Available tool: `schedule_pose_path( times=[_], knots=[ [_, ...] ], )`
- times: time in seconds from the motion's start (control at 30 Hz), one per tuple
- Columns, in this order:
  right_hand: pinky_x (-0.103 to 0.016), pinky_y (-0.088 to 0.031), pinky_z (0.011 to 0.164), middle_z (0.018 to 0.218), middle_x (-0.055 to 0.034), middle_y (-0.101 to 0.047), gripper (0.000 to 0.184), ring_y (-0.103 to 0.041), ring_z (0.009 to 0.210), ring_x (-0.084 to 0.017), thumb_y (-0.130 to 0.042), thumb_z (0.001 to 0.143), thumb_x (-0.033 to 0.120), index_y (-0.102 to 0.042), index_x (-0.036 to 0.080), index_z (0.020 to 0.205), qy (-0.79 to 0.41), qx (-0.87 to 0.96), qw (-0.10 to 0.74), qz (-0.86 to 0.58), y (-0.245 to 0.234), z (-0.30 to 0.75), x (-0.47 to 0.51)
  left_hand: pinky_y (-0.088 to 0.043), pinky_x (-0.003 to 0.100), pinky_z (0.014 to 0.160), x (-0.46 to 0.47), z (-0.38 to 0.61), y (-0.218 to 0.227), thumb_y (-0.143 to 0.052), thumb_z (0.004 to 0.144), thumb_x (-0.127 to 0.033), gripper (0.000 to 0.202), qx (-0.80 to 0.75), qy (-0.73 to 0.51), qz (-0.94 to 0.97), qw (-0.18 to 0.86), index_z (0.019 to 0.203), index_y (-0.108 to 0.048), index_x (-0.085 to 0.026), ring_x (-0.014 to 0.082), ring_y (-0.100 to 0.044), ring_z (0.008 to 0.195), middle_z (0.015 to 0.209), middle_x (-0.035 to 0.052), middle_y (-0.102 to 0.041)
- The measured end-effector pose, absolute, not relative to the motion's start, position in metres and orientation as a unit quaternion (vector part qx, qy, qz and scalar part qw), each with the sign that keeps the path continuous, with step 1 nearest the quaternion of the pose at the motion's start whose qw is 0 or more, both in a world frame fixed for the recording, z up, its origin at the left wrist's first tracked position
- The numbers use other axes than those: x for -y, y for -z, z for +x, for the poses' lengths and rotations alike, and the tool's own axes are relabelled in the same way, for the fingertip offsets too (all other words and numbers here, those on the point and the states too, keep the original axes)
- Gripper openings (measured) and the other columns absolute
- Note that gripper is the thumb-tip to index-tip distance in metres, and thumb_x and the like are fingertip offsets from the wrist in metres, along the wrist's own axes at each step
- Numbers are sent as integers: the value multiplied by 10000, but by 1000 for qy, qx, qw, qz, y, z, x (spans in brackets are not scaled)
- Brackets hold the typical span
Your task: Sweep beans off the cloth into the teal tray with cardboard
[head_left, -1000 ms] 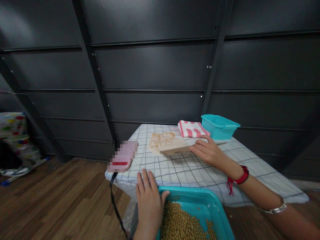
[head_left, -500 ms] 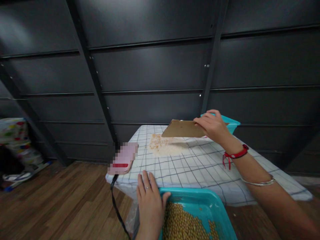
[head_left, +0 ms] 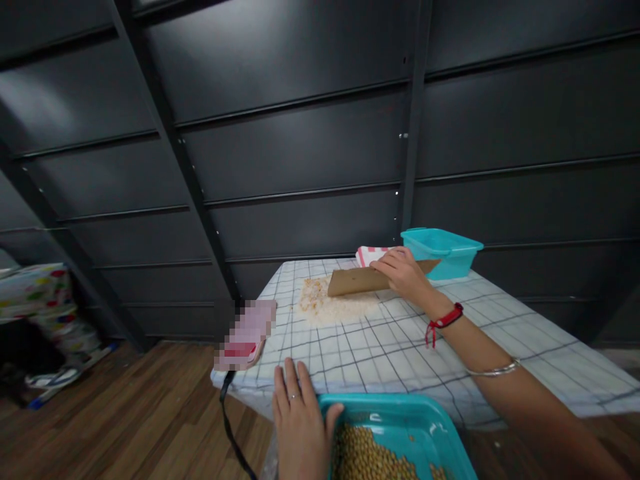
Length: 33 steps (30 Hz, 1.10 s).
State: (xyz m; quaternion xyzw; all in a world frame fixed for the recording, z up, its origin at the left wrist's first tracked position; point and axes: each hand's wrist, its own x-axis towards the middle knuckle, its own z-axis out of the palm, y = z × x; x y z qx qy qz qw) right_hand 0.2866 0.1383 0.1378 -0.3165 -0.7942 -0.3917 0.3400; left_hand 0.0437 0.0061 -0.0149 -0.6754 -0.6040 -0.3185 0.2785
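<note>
My right hand (head_left: 405, 275) is closed on a brown piece of cardboard (head_left: 357, 281), held tilted low over the pale grains (head_left: 327, 315) spread on the table. Yellow bits (head_left: 311, 293) lie mixed in at the left of the spread. Close to me, my left hand (head_left: 300, 423) lies along the left rim of a teal tray (head_left: 400, 403), its fingers stretched out and the thumb over the rim. Inside that tray are round tan beans (head_left: 375, 453), like soybeans. The tray's near part is cut off by the frame.
A teal basin (head_left: 450, 257) stands at the table's back right, beside a pink-and-white cloth (head_left: 369, 255). On the left corner lies a pink phone (head_left: 250, 330) with a black cord (head_left: 227, 413). Checked cloth (head_left: 400, 360) covers the table; a dark panel wall (head_left: 300, 160) rises behind.
My right hand has brought the cardboard lower and tilted it, uncovering the cloth and more of the basin behind. The left hand stays on the tray rim. The view has shifted slightly.
</note>
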Motion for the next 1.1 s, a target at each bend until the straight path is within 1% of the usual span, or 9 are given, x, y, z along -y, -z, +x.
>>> schedule_pose_path(
  times=[0.27, 0.43, 0.67, 0.93, 1.1],
  knots=[
    [-357, -301, 792, 709, -41, -592, 265, -468, 762, -172, -363, 830, 84, -606, 174, 888, 424, 754, 369, -338, -139, 288, -138, -367, 549, 886, -7, 45, 16, -329, 804, -495, 699, 603, 329, -670, 283, 1307, -225, -22, 400, -218, 1243, 1286, 267, -348],
    [-340, -289, 797, 708, -36, -593, 245, -453, 760, -168, -372, 838, 97, -605, 170, 868, 436, 762, 347, -330, -130, 272, -144, -377, 546, 878, -7, 46, 16, -315, 812, -485, 692, 600, 321, -674, 287, 1309, -203, -17, 404, -226, 1234, 1271, 268, -346],
    [-333, -276, 821, 702, -36, -586, 252, -451, 758, -160, -357, 835, 74, -596, 146, 873, 435, 772, 340, -316, -130, 264, -141, -372, 547, 883, -7, 45, 16, -342, 801, -489, 689, 597, 325, -676, 284, 1283, -265, -3, 401, -221, 1240, 1273, 274, -356],
    [-354, -250, 861, 724, -30, -585, 215, -458, 767, -163, -393, 852, 138, -573, 148, 969, 438, 775, 323, -322, -132, 256, -136, -379, 549, 874, -6, 45, 15, -319, 808, -495, 691, 598, 320, -674, 293, 1285, -261, 1, 400, -211, 1244, 1269, 278, -365],
    [-359, -248, 853, 722, -33, -590, 190, -457, 772, -170, -396, 844, 124, -584, 153, 854, 441, 760, 336, -340, -136, 257, -135, -363, 545, 895, -7, 45, 17, -340, 804, -490, 699, 610, 323, -669, 277, 1318, -201, -36, 391, -198, 1255, 1290, 258, -348]
  ],
)
